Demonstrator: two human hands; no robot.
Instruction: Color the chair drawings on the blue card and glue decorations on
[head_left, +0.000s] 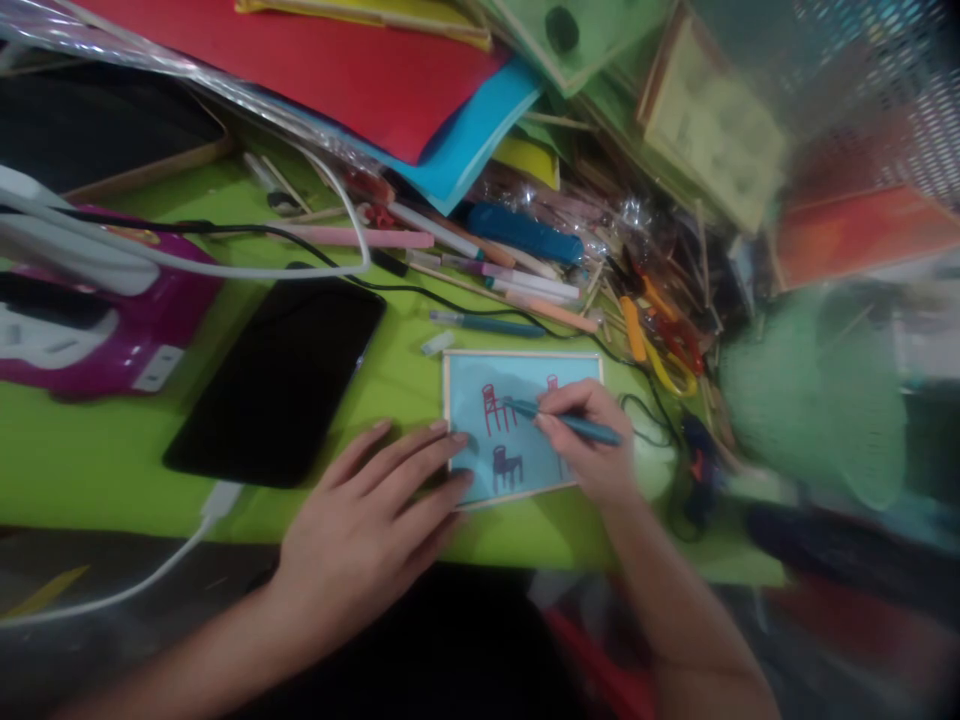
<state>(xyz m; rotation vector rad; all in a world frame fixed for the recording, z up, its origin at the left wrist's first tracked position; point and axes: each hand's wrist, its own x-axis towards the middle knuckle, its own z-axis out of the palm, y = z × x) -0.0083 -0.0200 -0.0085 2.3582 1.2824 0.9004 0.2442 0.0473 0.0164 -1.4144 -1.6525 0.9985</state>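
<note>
A small light-blue card [525, 380] with a pale wooden rim lies on the green tabletop [90, 450]. Small chairs in red and dark purple are drawn on it. My right hand [589, 440] rests on the card's right side, fingers closed round a teal pen [566, 420] whose tip touches the card beside a red chair. My left hand [382, 510] lies flat, fingers stretched out, its fingertips pressing on the card's left edge.
A black tablet [281, 385] lies left of the card, with a white cable [150, 580] below it. A purple and white device [90, 320] sits far left. Behind are loose pens [487, 325], scissors [660, 335], sticks and stacked coloured sheets [360, 70].
</note>
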